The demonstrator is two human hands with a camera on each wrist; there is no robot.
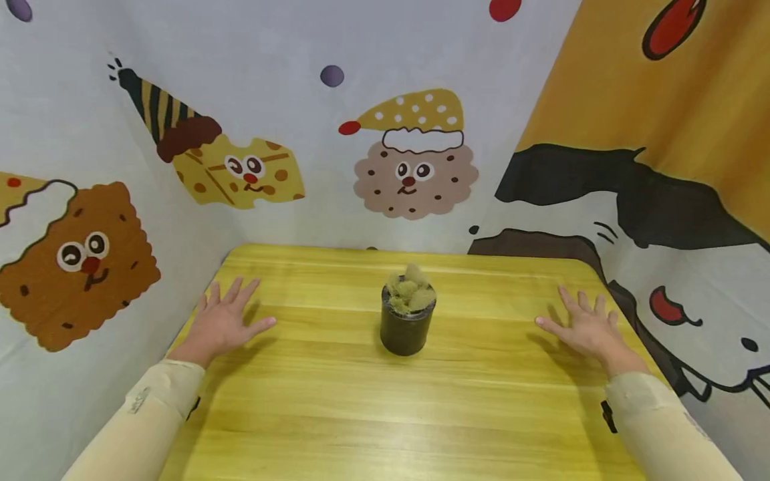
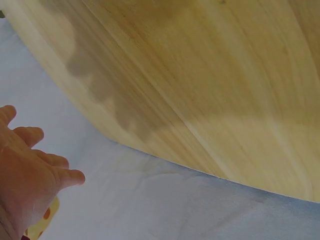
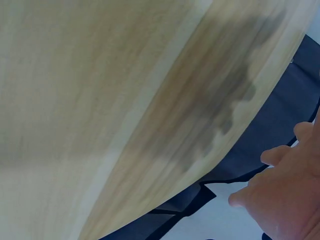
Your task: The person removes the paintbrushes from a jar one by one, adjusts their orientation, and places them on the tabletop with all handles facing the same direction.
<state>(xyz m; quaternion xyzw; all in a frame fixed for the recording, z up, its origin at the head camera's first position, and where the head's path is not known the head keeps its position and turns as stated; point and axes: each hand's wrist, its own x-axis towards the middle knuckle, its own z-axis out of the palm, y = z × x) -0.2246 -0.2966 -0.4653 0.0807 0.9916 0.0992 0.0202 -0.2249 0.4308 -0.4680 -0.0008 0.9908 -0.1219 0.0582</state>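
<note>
A dark cylindrical pot (image 1: 406, 329) stands upright near the middle of the wooden table, with a clump of yellowish-green, rounded plant pieces (image 1: 410, 291) in its top. To its left, my left hand (image 1: 221, 326) is spread over the table's left side, fingers straight and holding nothing. My right hand (image 1: 586, 329) is spread likewise near the right edge, apart from the pot. Each hand casts a shadow on the wood. In the left wrist view the left hand (image 2: 30, 175) shows at the lower left; in the right wrist view the right hand (image 3: 287, 187) shows at the lower right.
The yellowish wooden table (image 1: 373, 414) has rounded far corners. Behind it and along both sides hangs a cartoon-printed cloth (image 1: 271, 40) with cheese and biscuit figures and a large animal face at the right. Both forearms wear pale sleeves (image 1: 141, 414).
</note>
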